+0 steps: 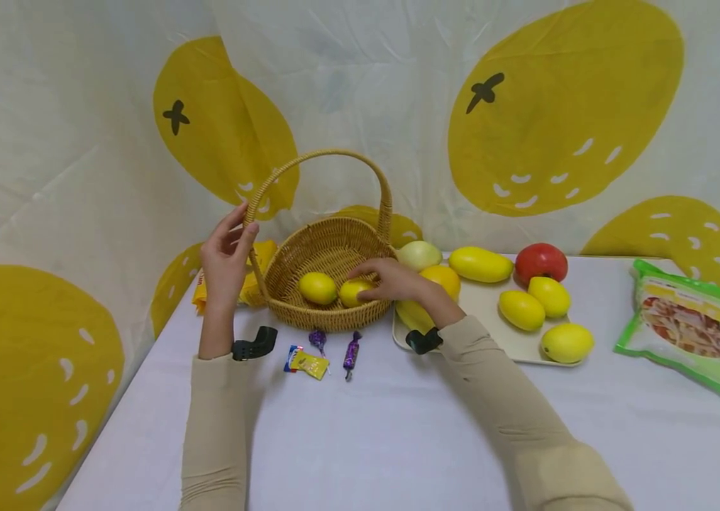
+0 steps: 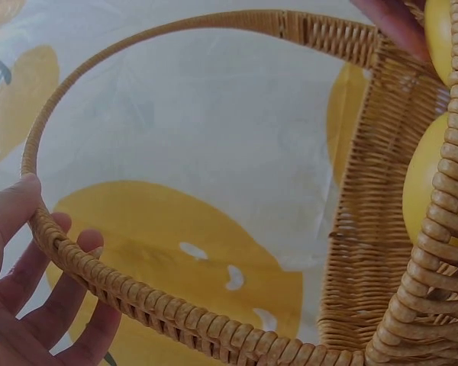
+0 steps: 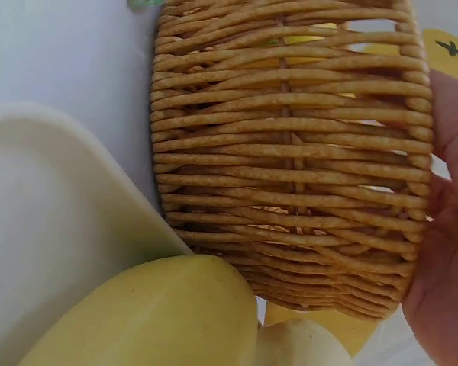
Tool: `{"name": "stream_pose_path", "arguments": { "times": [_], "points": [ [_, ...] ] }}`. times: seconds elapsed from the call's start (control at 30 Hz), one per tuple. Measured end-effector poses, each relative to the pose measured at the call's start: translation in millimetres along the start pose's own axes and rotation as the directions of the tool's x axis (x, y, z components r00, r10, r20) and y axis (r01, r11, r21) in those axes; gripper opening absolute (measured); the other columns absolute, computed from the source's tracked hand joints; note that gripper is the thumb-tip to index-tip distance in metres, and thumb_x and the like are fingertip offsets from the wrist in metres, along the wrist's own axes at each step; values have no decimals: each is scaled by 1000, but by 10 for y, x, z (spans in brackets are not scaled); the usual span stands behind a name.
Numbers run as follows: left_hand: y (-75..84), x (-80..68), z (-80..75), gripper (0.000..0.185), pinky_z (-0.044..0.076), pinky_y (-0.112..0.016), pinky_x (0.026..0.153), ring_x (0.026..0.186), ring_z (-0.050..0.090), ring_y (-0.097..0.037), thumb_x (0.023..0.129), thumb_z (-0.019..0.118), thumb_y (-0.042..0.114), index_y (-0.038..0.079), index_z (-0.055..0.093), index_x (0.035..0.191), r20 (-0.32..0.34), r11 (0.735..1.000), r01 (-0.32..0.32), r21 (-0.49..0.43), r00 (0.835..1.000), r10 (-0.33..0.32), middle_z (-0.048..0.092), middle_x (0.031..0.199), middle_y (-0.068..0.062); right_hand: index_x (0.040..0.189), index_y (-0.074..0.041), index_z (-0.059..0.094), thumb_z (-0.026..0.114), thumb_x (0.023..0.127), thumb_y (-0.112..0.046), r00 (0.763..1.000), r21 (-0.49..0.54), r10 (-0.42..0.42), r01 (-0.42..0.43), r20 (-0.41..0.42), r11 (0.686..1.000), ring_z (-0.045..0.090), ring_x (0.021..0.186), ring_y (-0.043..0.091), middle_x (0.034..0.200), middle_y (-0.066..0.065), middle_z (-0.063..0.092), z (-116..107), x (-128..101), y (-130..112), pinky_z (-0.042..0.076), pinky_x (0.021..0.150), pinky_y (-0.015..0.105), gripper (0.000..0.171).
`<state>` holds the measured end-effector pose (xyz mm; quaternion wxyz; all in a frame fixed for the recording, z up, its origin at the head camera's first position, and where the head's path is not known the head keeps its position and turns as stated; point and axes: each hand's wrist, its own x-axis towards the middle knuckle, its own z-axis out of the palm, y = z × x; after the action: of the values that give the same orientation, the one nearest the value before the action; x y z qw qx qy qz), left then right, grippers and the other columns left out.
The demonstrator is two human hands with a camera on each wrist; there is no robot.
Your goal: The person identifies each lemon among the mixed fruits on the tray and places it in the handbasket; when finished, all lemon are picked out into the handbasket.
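Note:
A wicker basket with a tall arched handle stands tilted, its opening facing me. My left hand holds the left side of the handle; in the left wrist view its thumb and fingers lie on either side of it. Inside the basket, my right hand has thumb and fingers around a lemon. Another lemon lies just left of it. In the right wrist view, the woven wall hides the lemon and the fingertips.
Right of the basket, a cream tray bears several lemons, a red fruit and other yellow fruit. A green-edged food bag lies far right. Wrapped candies sit in front, and a yellow packet is behind the left hand.

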<state>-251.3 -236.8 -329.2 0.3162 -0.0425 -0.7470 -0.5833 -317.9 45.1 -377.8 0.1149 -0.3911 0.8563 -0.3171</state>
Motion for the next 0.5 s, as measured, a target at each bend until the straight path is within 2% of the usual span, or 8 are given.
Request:
{"name": "stream_pose_path", "arguments": {
  "times": [0.1, 0.27, 0.4, 0.5],
  "points": [
    [-4, -9, 15, 39, 50, -19, 88, 102, 59, -10, 95, 64, 27, 18, 62, 133, 0, 1000, 0, -4, 1000, 0, 62, 130, -4, 126, 0, 63, 70, 91, -14, 998, 80, -26, 30, -57, 996, 54, 122, 34, 129, 17, 61, -15, -56, 18, 45, 102, 44, 39],
    [9, -15, 19, 39, 50, -19, 87, 101, 60, -9, 95, 64, 27, 17, 62, 133, -1, 1000, -8, -17, 1000, 8, 63, 130, -5, 124, 2, 63, 69, 92, -12, 990, 246, -27, 60, -136, 967, 55, 118, 38, 126, 21, 61, -68, -200, 6, 46, 100, 48, 35],
    [10, -18, 9, 38, 50, -18, 86, 100, 60, -9, 95, 64, 25, 17, 63, 132, -8, 1000, -18, -25, 1000, 18, 63, 129, -5, 122, 0, 65, 67, 93, -13, 980, 279, -36, 91, -197, 956, 56, 116, 38, 124, 18, 63, -128, -359, -33, 49, 98, 46, 32],
    [12, -22, 8, 38, 51, -18, 86, 100, 61, -9, 95, 64, 24, 17, 63, 133, -6, 1000, -21, -21, 1000, 21, 63, 128, -5, 119, 1, 66, 66, 93, -9, 966, 282, -59, 132, -253, 950, 56, 116, 39, 122, 19, 63, -184, -503, -52, 49, 97, 49, 28]
  ]
}}
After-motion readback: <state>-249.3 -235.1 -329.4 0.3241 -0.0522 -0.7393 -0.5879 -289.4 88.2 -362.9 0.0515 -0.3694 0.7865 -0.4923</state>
